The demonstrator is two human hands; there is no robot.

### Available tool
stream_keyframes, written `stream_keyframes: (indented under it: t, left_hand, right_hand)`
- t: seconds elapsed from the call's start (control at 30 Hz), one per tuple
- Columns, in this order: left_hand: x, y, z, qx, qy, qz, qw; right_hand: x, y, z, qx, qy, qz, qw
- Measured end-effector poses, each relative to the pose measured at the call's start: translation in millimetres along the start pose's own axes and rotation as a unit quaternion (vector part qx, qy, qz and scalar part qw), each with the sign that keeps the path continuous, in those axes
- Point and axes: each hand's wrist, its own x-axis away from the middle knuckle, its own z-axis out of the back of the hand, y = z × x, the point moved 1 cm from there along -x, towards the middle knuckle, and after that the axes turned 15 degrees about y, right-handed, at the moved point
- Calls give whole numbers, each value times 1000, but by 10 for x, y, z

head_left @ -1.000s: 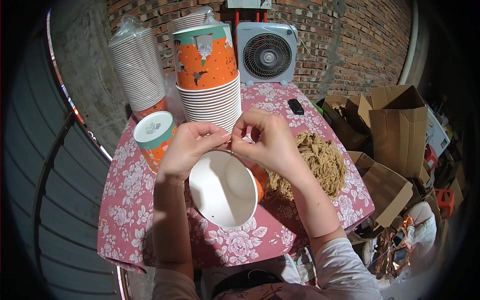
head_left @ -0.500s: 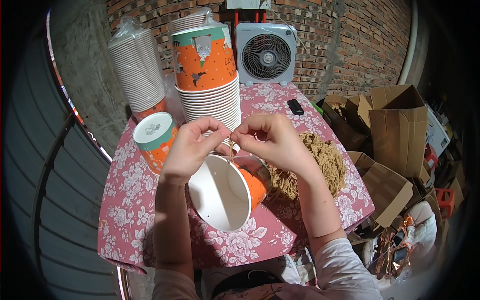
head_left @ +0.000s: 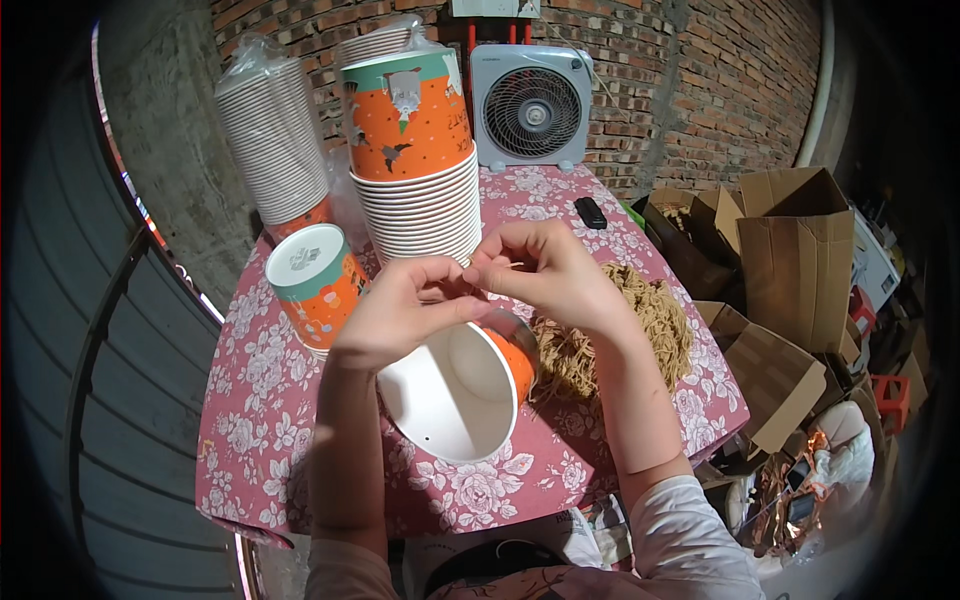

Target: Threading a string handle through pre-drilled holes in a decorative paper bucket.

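Note:
A white-lined orange paper bucket (head_left: 440, 400) lies tipped on its side, its mouth toward me and a small hole near its rim. Above its far rim, my left hand (head_left: 405, 310) and my right hand (head_left: 545, 275) meet with their fingertips pinched together. Both are closed on a thin tan cord, which the fingers now mostly hide. To the right, close under my right forearm, sits a heap of tan cords (head_left: 650, 325). An upside-down orange and green bucket (head_left: 312, 285) stands beside my left wrist.
A tall stack of nested paper buckets (head_left: 415, 205) rises beyond my hands, with a plastic-wrapped stack (head_left: 272, 140) to its left. At the table's back stand a grey box fan (head_left: 533, 108) and a small black object (head_left: 590, 213). Cardboard boxes (head_left: 795, 270) crowd the right side.
My left hand has lowered and shifted slightly right, its fingers curling in more. The bucket has turned a little to the right. The cord, visible before between fingers and rim, is now mostly covered.

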Motion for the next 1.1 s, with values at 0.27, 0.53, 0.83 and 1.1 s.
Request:
stream_keyframes:
  t: [0.27,0.53,0.83,1.1]
  left_hand:
    - [1,-13,10,17,41,0,999]
    - [32,23,-23,-31,48,11,998]
    - [27,42,-11,-43,65,-6,997]
    - [36,69,-19,-37,79,-3,996]
  right_hand:
    - [-22,83,99,-7,-24,35,999]
    - [-6,-3,91,-3,-64,8,998]
    - [-12,-15,235,17,-45,13,999]
    - [25,-98,300,29,-21,-11,999]
